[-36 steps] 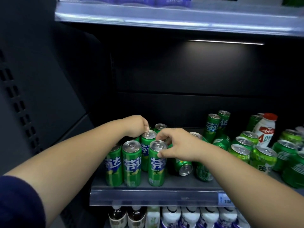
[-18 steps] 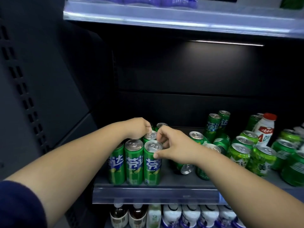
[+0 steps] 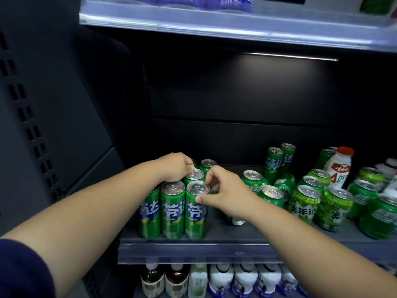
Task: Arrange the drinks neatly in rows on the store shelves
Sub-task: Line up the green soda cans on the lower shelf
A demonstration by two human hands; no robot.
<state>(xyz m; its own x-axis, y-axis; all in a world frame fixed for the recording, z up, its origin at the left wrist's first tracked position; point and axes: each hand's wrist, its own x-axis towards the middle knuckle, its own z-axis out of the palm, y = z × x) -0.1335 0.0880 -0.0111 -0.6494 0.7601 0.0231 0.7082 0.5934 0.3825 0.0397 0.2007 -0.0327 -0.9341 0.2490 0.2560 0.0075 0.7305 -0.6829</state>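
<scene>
Green slim can (image 3: pixel 196 208) at the shelf (image 3: pixel 193 248) front, top pinched in the right hand (image 3: pixel 225 192) grip — nudge it snug and straight to its row (image 3: pixel 173 208); left hand (image 3: pixel 175 168) grip, I cannot tell.

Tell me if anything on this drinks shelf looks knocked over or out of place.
Yes. A green can lies on its side by the right hand, and a second can lies tipped among the upright cans further right. A white bottle with a red cap stands mixed in with them.
</scene>
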